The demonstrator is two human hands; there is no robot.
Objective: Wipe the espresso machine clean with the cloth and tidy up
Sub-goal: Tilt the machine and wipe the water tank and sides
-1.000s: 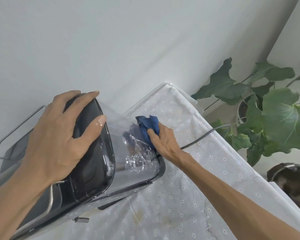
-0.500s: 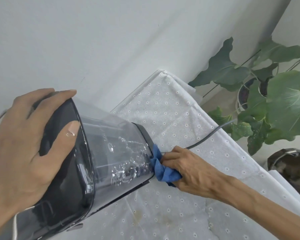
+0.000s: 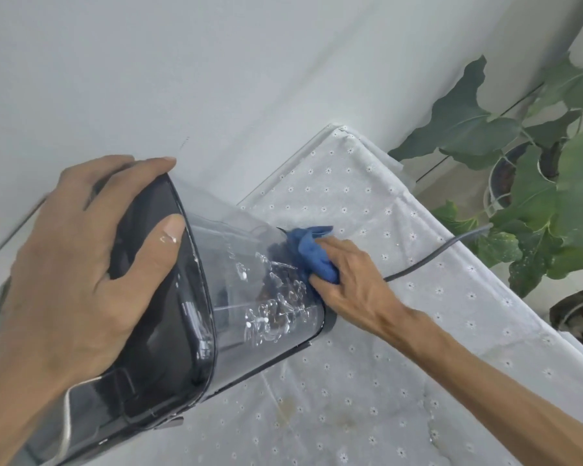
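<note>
The left hand clamps the espresso machine lid steady so the right hand, pinching the blue cloth, can scrub the water tank's base.

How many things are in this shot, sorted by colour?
Blue: 1, cloth
Black and clear: 1, espresso machine
Grey: 1, power cord
White: 1, dotted tablecloth
Green: 1, leafy plant
Total: 5
</note>
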